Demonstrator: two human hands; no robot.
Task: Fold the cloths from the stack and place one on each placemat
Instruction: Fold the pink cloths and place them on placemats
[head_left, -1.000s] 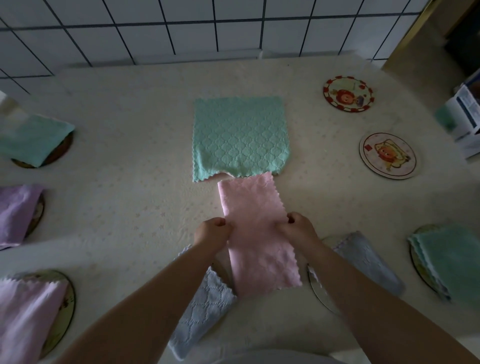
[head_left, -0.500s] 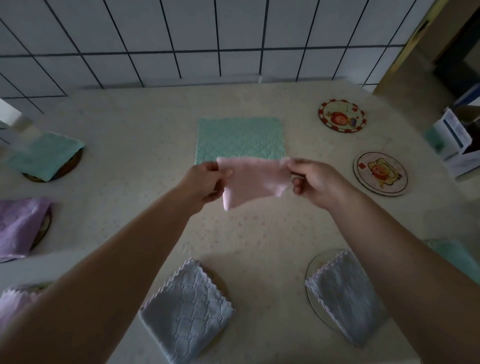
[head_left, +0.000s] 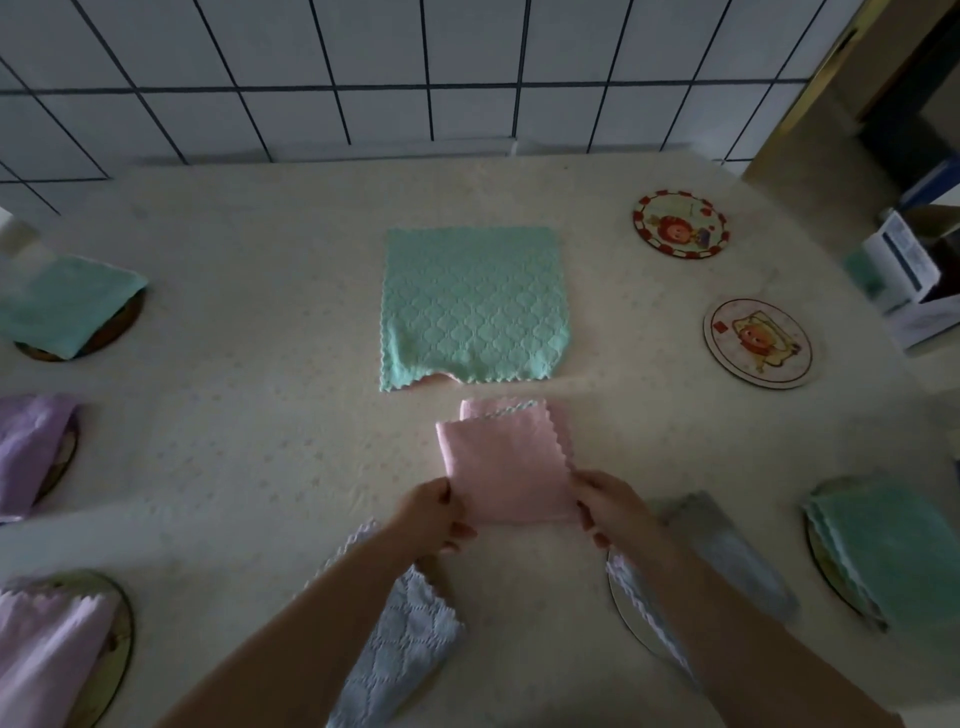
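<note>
Hands: the left hand (head_left: 439, 517) and right hand (head_left: 613, 506) are apart, each pinching a near corner of the pink cloth (head_left: 506, 460).
Pink cloth: folded over on the table (head_left: 234, 415), lying between the hands and running straight away from them; its far scalloped edges do not quite line up.
Key relation: the cloth's long axis points away from the person, so both hands sit at its near end, equally close; neither has the advantage.
Stack: the green cloth (head_left: 472, 304) lies flat just beyond the pink one's far edge, a sliver of pink showing under it.
Bare placemats: two round ones, the far placemat (head_left: 679, 223) and the nearer placemat (head_left: 758, 343), lie beyond and to the right of the right hand, well apart from it.
Judgement: the fold looks nearly finished; carrying the cloth to a bare placemat probably suits the right hand.
Risk: loose layers could slip open when lifted.
</note>
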